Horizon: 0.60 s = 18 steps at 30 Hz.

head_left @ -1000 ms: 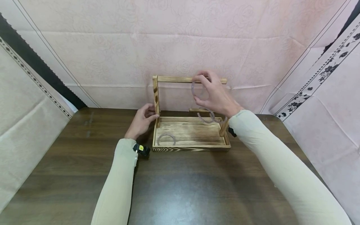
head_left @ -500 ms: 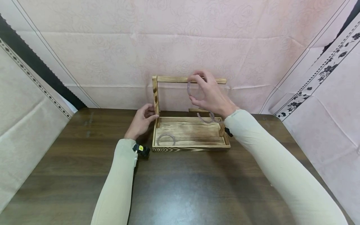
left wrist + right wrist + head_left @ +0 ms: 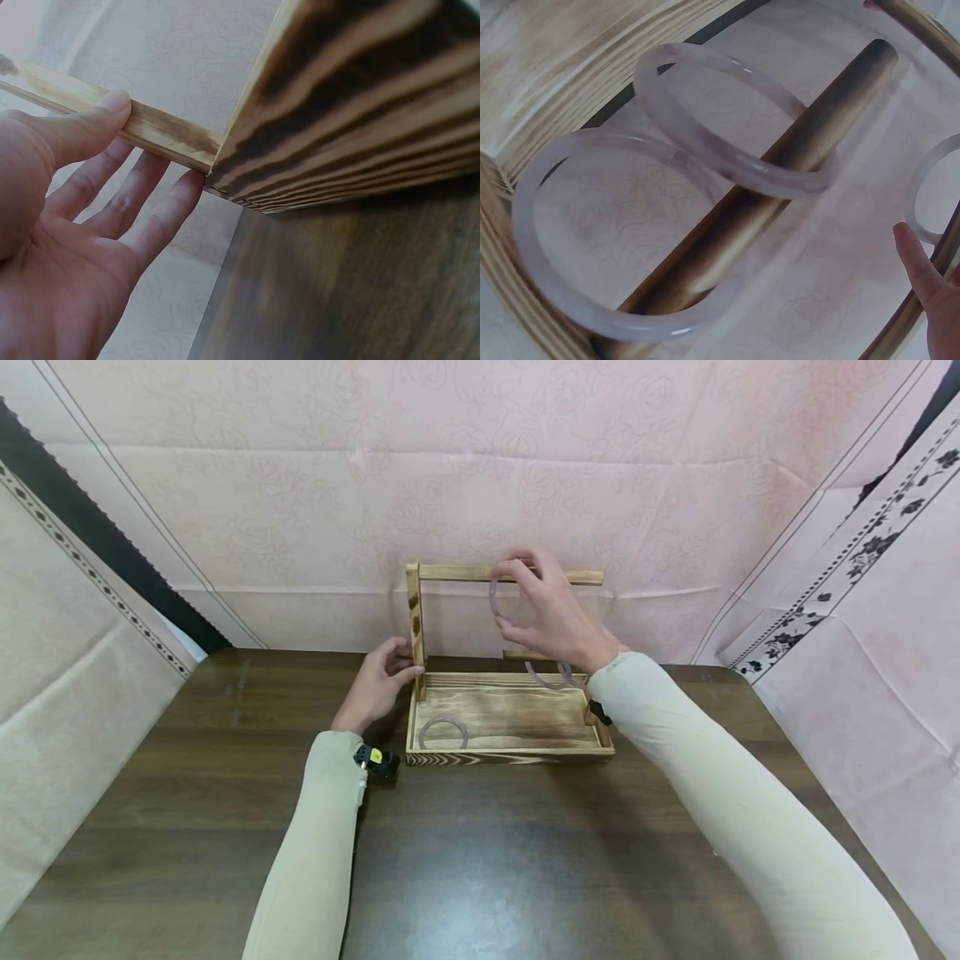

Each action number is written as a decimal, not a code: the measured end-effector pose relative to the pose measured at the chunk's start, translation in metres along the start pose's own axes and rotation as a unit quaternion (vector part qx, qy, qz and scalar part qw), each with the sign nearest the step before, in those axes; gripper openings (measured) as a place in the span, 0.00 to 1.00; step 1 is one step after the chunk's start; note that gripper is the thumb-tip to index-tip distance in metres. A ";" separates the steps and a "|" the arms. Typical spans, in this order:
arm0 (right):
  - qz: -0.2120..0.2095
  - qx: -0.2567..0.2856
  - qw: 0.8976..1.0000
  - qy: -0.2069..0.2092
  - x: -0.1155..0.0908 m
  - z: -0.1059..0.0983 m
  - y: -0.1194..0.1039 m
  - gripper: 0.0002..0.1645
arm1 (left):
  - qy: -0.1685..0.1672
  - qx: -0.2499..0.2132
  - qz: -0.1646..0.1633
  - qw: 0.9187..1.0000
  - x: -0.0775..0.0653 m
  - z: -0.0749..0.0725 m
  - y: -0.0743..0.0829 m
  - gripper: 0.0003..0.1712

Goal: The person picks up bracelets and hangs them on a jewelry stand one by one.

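Note:
My left hand (image 3: 377, 685) holds the left post (image 3: 416, 631) of a wooden bangle stand. In the left wrist view the thumb lies on one side of that post (image 3: 169, 129), fingers on the other. Up at the stand's top bar (image 3: 453, 572), my right hand (image 3: 543, 610) pinches a pale lilac bangle (image 3: 493, 597) between thumb and fingers. The fingers partly hide where this bangle meets the bar. Two similar bangles hang on the lower rod, a nearer bangle (image 3: 525, 225) and another bangle (image 3: 682, 139) in the right wrist view.
One more bangle (image 3: 443, 720) lies at the front left of the stand's tray base (image 3: 510, 750). The lower rod (image 3: 528, 655) juts leftward from a short post partly hidden by my right wrist. Behind the brown table (image 3: 480, 843) hangs a pale patterned cloth (image 3: 480, 485).
My right hand has moved left along the top bar with the bangle. My left hand has stayed at the post, and the tray and its bangle have kept their places.

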State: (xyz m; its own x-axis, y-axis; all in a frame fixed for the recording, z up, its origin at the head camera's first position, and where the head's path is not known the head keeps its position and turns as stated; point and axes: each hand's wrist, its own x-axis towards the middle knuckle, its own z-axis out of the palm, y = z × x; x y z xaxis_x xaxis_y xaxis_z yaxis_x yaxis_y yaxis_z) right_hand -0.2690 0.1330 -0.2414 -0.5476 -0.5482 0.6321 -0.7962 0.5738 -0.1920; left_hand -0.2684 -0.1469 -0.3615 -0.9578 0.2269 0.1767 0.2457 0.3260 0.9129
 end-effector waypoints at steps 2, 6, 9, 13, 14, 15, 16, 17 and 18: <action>0.000 0.006 1.000 0.002 0.001 0.001 -0.002 0.30 | -0.003 0.003 0.000 1.000 -0.004 -0.001 0.007 0.21; 0.005 0.007 1.000 0.003 0.004 0.003 -0.006 0.29 | -0.005 0.004 0.000 1.000 -0.007 -0.002 0.013 0.21; 0.010 0.000 1.000 -0.003 0.005 0.003 -0.008 0.30 | -0.004 0.004 -0.001 1.000 -0.008 -0.002 0.015 0.20; 0.015 -0.001 1.000 -0.011 0.007 0.003 -0.011 0.31 | -0.004 0.001 -0.003 1.000 -0.007 -0.002 0.014 0.20; 0.016 0.000 1.000 -0.012 0.008 0.004 -0.011 0.31 | -0.004 0.000 -0.002 1.000 -0.007 -0.001 0.013 0.20; 0.016 0.002 1.000 -0.012 0.008 0.004 -0.012 0.31 | -0.003 -0.002 -0.003 1.000 -0.006 -0.001 0.013 0.20; 0.016 0.006 1.000 -0.012 0.009 0.005 -0.012 0.31 | -0.003 -0.003 -0.003 1.000 -0.006 -0.001 0.012 0.20; 0.016 0.009 1.000 -0.012 0.010 0.006 -0.012 0.31 | -0.003 -0.003 -0.004 1.000 -0.006 -0.001 0.012 0.20; 0.014 0.011 1.000 -0.012 0.010 0.007 -0.013 0.30 | -0.003 -0.004 -0.004 1.000 -0.006 -0.001 0.012 0.20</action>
State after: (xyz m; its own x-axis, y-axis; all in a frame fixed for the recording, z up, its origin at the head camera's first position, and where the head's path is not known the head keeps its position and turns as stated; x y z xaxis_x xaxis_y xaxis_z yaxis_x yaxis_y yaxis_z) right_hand -0.2662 0.1159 -0.2377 -0.5761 -0.5470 0.6073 -0.7857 0.5755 -0.2270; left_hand -0.2603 -0.1457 -0.3515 -0.9589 0.2295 0.1667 0.2361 0.3203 0.9174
